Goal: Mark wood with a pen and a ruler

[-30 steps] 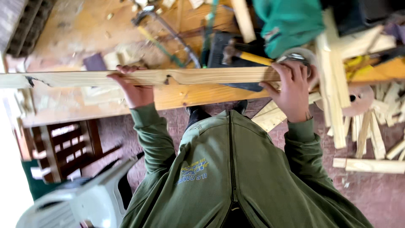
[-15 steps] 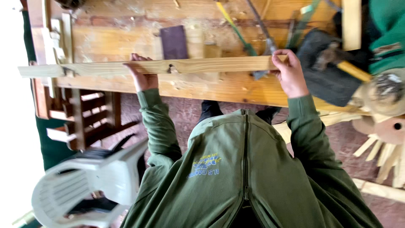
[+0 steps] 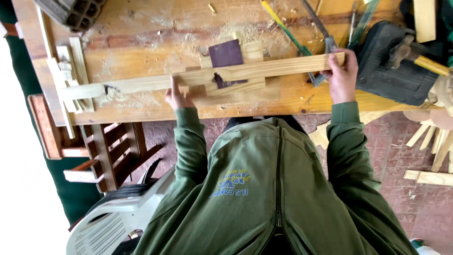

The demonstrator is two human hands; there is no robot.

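Long slat (image 3: 207,75) lying lengthwise along the bench (image 3: 141,111), near its front edge, resting over a short block (image 3: 236,87) and a dark sanding pad (image 3: 226,54). Left hand (image 3: 177,97) pressed on the slat near mid-length, fingers flat and extended, not wrapped. Right hand (image 3: 342,75) closed around the slat's right end, fingers curled over the top.

Risks, as judged: split at the left end (image 3: 108,89) liable to run if levered; slat able to rock on the block and slide off the front edge.

Room: hammer (image 3: 415,56) on a dark case (image 3: 391,71) crowding the right end; loose strips (image 3: 66,71) at the left edge; rear of bench littered with tools. Chair (image 3: 113,222) close below left.
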